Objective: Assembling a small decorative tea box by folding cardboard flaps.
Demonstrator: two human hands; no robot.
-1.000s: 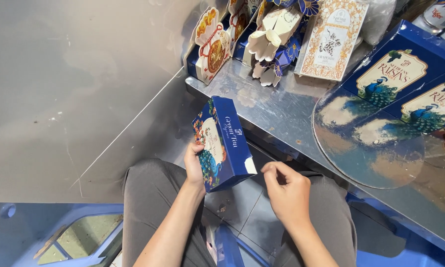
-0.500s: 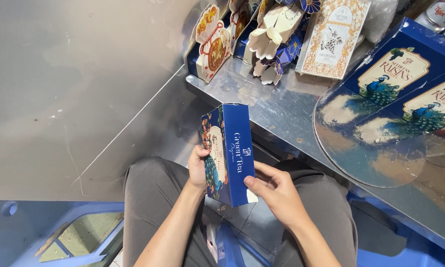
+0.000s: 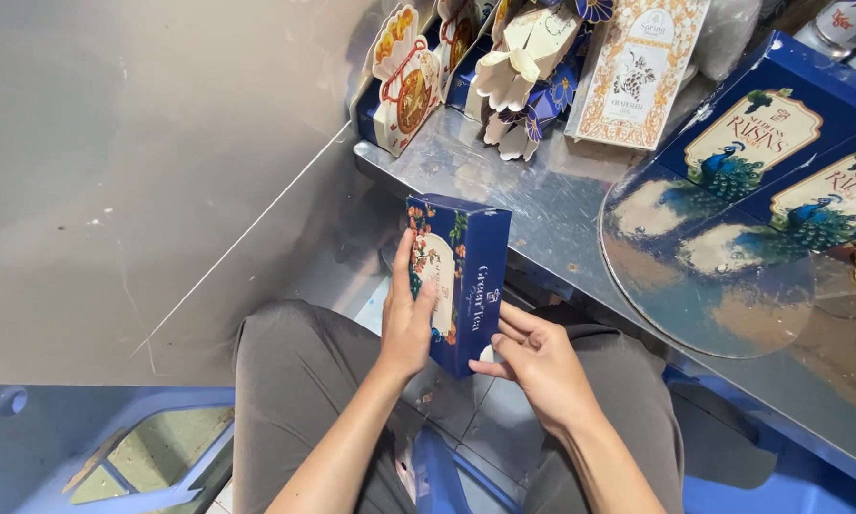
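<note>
Steel bench along a grey wall, printed cartons stacked at the back. Blue box is upright over the lap, just off the bench edge. Left hand clamps its flowered face, fingers flat and closed on it. Right hand has fingers half-curled, tips touching the lower side edge. Looks like the squaring-up step; closing the bottom flap calls for a firm left-hand hold.

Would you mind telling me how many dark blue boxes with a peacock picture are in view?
2. Both lie on the metal table at the right: one peacock box farther back, the other peacock box beside it at the frame edge, cut off. More may lie out of view.
</note>
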